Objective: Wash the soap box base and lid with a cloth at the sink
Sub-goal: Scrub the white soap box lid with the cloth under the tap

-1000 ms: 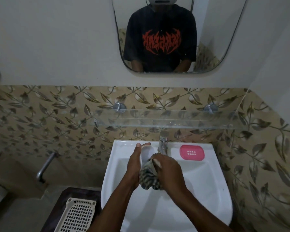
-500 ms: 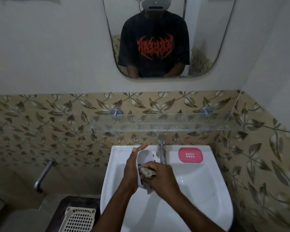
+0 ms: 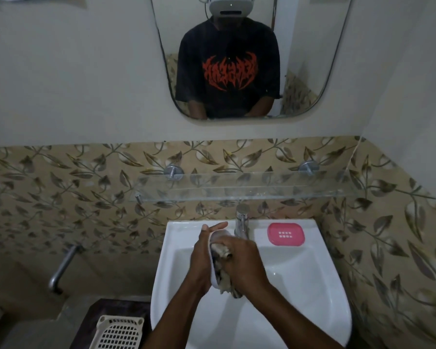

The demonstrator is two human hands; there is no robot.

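Over the white sink (image 3: pixel 312 280), my left hand (image 3: pixel 202 258) holds a white soap box part (image 3: pixel 218 235) on edge, its hollow side facing right. I cannot tell whether it is the base or the lid. My right hand (image 3: pixel 246 267) presses a striped, wet cloth (image 3: pixel 222 253) into that hollow, and the cloth's tail hangs below my hands. A pink soap box part (image 3: pixel 286 234) with small slots lies flat on the sink's back ledge, to the right of the tap.
A chrome tap (image 3: pixel 242 219) stands at the back of the sink, just behind my hands. Above it a glass shelf (image 3: pixel 237 190) juts from the tiled wall, below a mirror (image 3: pixel 237 59). A cream perforated basket (image 3: pixel 118 332) sits low on the left.
My right hand has pushed the cloth deeper into the white part, from hanging bunched below it to pressed inside. The view has tilted slightly upward. The pink part has not moved.
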